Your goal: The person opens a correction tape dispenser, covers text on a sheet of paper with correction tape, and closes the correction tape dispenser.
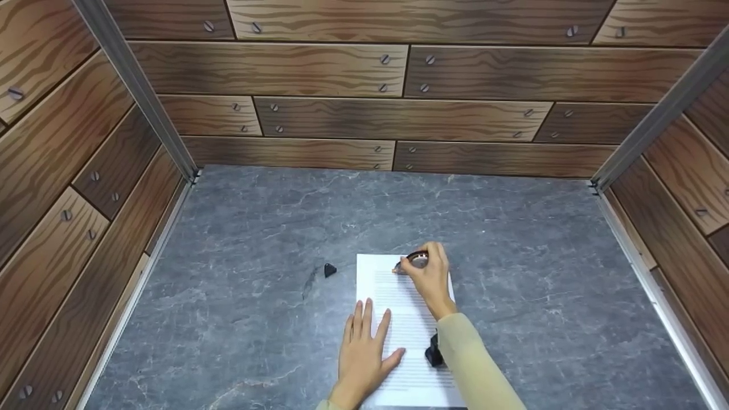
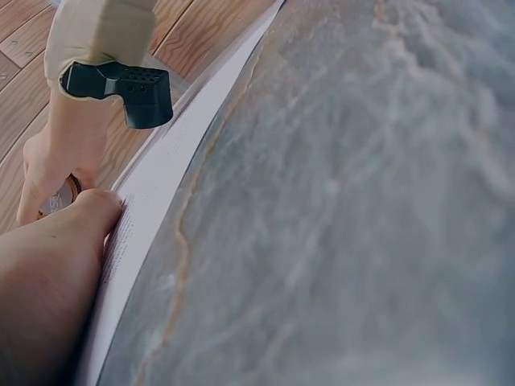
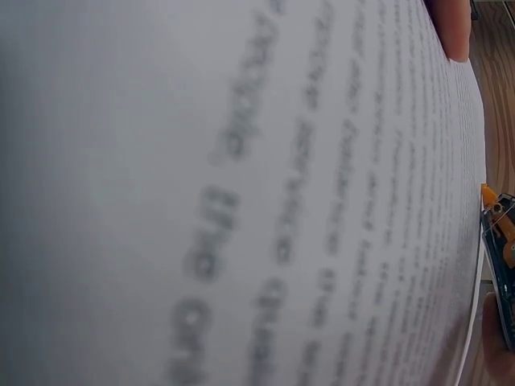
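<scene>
Head, right fingers near paper edge, tabletop beyond

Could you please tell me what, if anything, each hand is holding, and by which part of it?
The right hand pinches a correction tape dispenser by its body, orange tip free; the left hand holds nothing.

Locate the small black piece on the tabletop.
In the head view, the small black piece lies on the tabletop, left of the printed sheet, near its far end.
</scene>
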`<state>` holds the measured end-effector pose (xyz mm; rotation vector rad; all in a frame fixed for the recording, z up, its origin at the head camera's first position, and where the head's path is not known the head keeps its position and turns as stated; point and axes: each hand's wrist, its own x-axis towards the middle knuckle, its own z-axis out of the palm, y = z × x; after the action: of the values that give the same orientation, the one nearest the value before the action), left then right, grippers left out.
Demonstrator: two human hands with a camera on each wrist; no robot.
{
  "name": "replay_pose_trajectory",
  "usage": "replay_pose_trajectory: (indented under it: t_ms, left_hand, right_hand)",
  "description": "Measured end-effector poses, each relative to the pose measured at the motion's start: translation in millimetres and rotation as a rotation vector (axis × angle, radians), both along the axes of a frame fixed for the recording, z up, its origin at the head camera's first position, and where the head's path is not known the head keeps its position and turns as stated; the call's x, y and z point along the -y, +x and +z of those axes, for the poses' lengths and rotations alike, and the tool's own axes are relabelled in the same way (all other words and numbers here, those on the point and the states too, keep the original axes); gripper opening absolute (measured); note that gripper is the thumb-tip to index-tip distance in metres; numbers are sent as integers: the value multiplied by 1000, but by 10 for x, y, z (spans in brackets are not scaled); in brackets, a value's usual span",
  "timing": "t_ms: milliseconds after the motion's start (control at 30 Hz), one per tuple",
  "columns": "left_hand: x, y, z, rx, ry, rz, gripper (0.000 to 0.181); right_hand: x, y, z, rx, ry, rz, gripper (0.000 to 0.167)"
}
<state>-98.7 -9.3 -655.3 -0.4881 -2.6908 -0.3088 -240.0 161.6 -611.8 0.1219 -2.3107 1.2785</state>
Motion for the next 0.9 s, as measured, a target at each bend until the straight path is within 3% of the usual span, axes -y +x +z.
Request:
replay_pose_trajectory:
  t_ms: [433,667,900]
  left_hand:
    - [5,4,-13,15,0,1,76]
    - [-4,9,2,65,-18,13,77]
    - [-6,10,5,38,-12,11,76]
  right_hand:
    - [-122,-5,4,-34,-12,7,29]
    - [-204,-16,-12,-23,16,-14,30]
    - [-274,-13,-10,-31,4,-20,31]
